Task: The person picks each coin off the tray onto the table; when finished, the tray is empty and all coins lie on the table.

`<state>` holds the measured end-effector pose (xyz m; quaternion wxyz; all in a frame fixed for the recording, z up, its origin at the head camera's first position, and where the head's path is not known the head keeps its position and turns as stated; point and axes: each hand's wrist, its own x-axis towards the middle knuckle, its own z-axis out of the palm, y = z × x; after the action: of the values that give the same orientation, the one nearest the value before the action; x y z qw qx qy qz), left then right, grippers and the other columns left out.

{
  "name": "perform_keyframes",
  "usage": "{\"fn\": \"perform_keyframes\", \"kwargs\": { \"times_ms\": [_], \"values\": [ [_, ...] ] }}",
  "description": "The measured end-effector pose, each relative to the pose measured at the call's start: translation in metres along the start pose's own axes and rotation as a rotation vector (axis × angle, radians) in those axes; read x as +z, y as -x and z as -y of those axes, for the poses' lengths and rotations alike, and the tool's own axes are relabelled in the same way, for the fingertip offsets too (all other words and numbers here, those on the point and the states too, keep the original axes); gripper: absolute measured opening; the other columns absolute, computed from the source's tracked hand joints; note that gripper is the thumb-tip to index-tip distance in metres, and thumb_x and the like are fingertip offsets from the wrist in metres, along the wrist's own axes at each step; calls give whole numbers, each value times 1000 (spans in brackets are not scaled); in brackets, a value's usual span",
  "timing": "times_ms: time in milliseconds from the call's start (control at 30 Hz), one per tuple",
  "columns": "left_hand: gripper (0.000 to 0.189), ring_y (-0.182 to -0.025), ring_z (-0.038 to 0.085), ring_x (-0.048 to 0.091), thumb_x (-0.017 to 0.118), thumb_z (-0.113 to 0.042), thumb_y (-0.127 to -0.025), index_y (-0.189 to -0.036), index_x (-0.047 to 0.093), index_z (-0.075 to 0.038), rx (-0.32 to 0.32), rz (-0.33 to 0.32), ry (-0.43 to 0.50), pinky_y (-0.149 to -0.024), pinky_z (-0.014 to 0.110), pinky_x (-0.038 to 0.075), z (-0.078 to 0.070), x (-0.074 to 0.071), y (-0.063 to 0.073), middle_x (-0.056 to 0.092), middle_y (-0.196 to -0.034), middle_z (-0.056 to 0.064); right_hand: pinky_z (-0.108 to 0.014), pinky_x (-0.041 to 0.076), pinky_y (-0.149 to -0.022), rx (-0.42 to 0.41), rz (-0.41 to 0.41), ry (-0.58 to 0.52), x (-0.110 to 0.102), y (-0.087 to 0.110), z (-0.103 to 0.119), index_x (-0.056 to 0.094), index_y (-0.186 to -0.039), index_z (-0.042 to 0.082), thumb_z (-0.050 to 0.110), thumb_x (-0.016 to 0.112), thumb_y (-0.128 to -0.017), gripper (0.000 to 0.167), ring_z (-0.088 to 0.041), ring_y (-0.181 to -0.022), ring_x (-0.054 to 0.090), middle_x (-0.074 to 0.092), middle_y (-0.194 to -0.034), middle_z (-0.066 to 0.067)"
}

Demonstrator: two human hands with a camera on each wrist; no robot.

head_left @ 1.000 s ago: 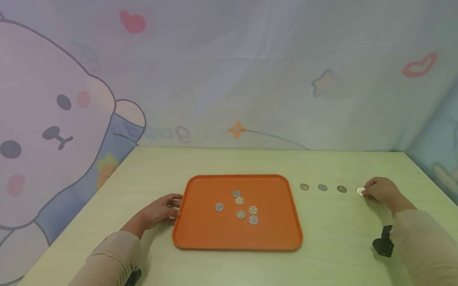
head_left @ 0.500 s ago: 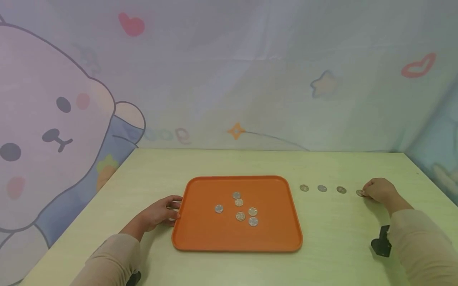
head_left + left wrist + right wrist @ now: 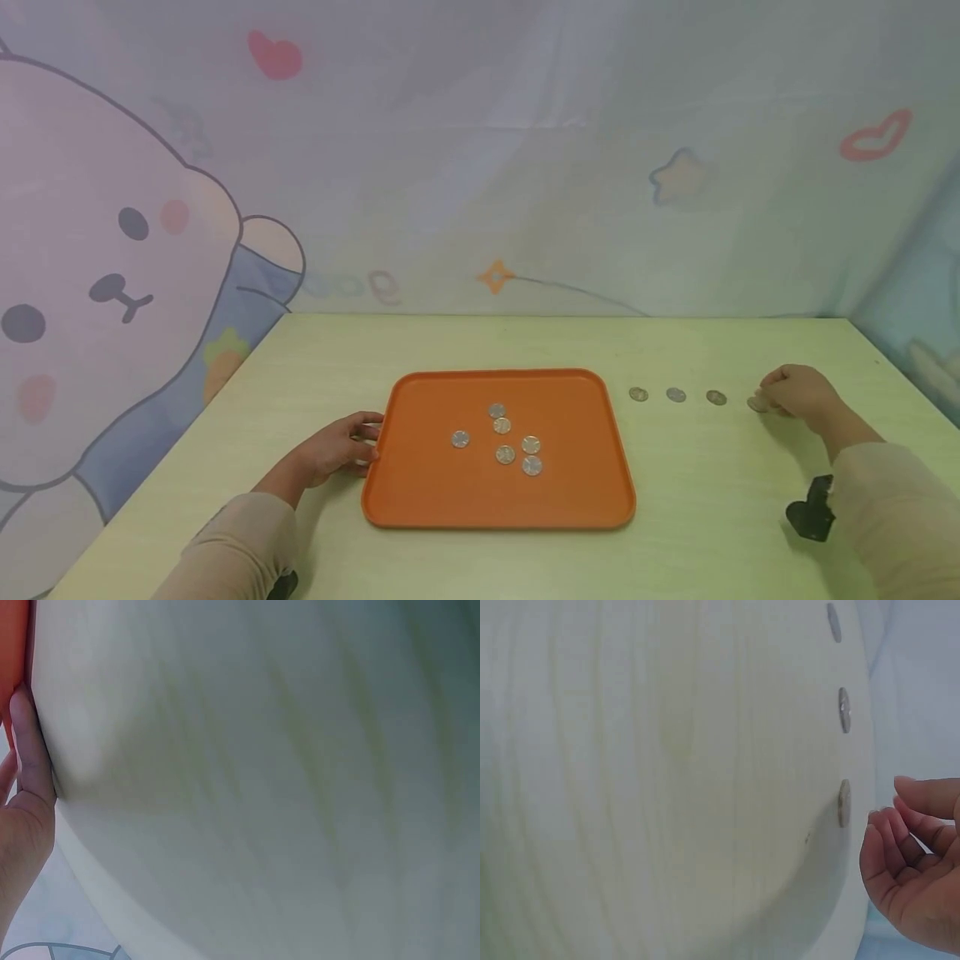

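Note:
My left hand (image 3: pixel 333 450) rests against the left rim of an orange tray (image 3: pixel 427 492), its fingers relaxed and touching the edge. Several silvery coins lie flat on the tray, among them one coin (image 3: pixel 461 439) left of the others. To the right of the tray, coins lie spaced in a row on the table, starting with a coin (image 3: pixel 638 394) near the rim. At the row's right end is a coin (image 3: pixel 755 405), partly overlapped by my right hand (image 3: pixel 806 396). In the right wrist view, that hand's fingers (image 3: pixel 885 855) are loosely curled beside the end coin (image 3: pixel 844 803), holding nothing.
The pale wooden table (image 3: pixel 705 492) reaches back to a printed curtain (image 3: pixel 465 167) with a cartoon bear (image 3: pixel 90 208) on the left. Two middle coins of the row, one (image 3: pixel 676 395) and another (image 3: pixel 716 398), lie between the tray and my right hand.
My right hand has let go of the end coin and lifted slightly off it; the coin stays on the table. My left hand and the tray have not moved.

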<state>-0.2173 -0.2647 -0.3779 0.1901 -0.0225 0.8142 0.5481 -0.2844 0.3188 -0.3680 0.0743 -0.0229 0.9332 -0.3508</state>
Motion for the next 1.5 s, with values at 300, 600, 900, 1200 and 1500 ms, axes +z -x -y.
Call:
{"fn": "perform_keyframes", "kwargs": {
  "times_ms": [300,600,900,1200,1500],
  "values": [
    [54,-86,22,51,55,0,-78,-126,31,2,35,56,2,-72,35,47,0,-3,2,39,-113,20,-38,45,-73,-65,29,-112,3,1,19,40,-105,-14,20,44,-89,38,-23,-79,49,50,-86,-13],
    [54,-85,21,51,52,5,-78,-128,30,2,-3,-17,2,-70,36,48,-2,-1,1,40,-114,19,-44,40,-82,-97,62,-185,12,6,48,38,-111,-10,30,45,-88,47,-42,-99,44,44,-109,-26],
    [54,-83,21,51,51,5,-78,-128,30,2,-2,-20,-8,-71,36,48,-1,-2,1,39,-114,18,-50,36,-81,-125,87,-240,21,10,76,38,-111,-8,29,49,-87,45,-41,-98,47,47,-106,-21],
    [54,-83,21,51,51,5,-78,-128,30,2,5,-15,-7,-70,36,48,-2,-2,1,38,-113,18,-36,42,-78,-209,116,-306,37,19,101,42,-105,-8,19,52,-86,35,-26,-88,52,51,-98,-13],
    [54,-83,21,51,51,5,-78,-128,30,2,9,3,4,-70,36,48,2,0,-1,39,-113,19,-33,44,-75,-265,190,-385,57,24,119,43,-101,-9,14,53,-84,31,-28,-87,51,53,-92,-14]
  ]
}}
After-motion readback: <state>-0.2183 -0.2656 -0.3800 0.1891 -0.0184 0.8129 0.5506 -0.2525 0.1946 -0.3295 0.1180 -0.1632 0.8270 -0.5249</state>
